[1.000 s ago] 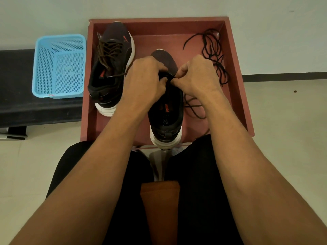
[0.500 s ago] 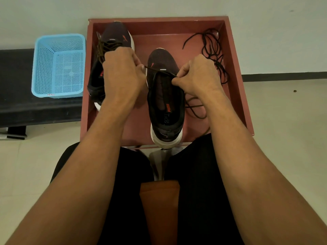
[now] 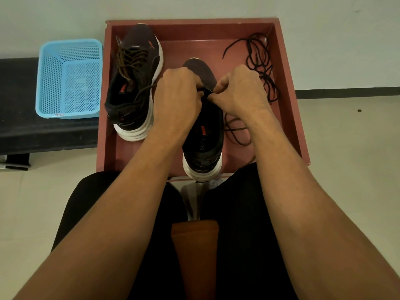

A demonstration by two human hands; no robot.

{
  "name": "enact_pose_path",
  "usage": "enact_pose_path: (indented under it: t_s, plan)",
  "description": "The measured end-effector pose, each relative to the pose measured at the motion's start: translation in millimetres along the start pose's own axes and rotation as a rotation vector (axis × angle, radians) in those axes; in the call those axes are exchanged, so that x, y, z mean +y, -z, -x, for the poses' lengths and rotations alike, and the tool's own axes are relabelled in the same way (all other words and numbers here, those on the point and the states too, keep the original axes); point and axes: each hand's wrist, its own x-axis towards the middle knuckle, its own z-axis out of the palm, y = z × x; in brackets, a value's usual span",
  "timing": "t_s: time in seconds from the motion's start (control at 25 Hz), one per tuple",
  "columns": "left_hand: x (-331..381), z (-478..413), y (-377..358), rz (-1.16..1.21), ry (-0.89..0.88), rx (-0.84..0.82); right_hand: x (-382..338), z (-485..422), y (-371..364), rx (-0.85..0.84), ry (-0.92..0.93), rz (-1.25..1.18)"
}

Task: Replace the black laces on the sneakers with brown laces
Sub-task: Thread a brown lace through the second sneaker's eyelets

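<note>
I'm watching left hand (image 3: 177, 94), right hand (image 3: 240, 89) meeting over centre sneaker (image 3: 203, 135), both pinching brown lace (image 3: 234, 132) at front eyelets, probably threading. Laced sneaker (image 3: 134, 83) sitting upper left; black laces (image 3: 259, 68) lying upper right in tray (image 3: 289, 83), out of way.

Left hand (image 3: 177, 98), right hand (image 3: 240, 92) cover near sneaker (image 3: 203, 137) eyelets; pinched part unclear.

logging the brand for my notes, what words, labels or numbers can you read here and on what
"puma": orange, on the insole of the near sneaker.
White print beside it: starts "So", rest too blurred.
Orange print inside the far sneaker: blurred.
Red mark on the blue basket rim: too small to read.
</note>
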Motion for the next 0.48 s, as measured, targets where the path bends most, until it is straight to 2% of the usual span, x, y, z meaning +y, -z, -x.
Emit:
enact_pose_path:
  t_s: [0.2, 0.4, 0.48]
  plan:
    - [2.4, 1.4, 8.3, 0.06, 0.06, 0.036, 0.1, -0.2, -0.8, 0.005, -0.01, -0.005]
    - [-28.7, -5.8, 30.6, 0.118, 0.228, 0.163, 6.5, -1.7, 2.9, 0.007, -0.026, -0.006]
    - [-32.4, -7.5, 29.7, 0.105, 0.211, 0.16, 7.4, -1.7, 3.5, 0.007, -0.025, -0.007]
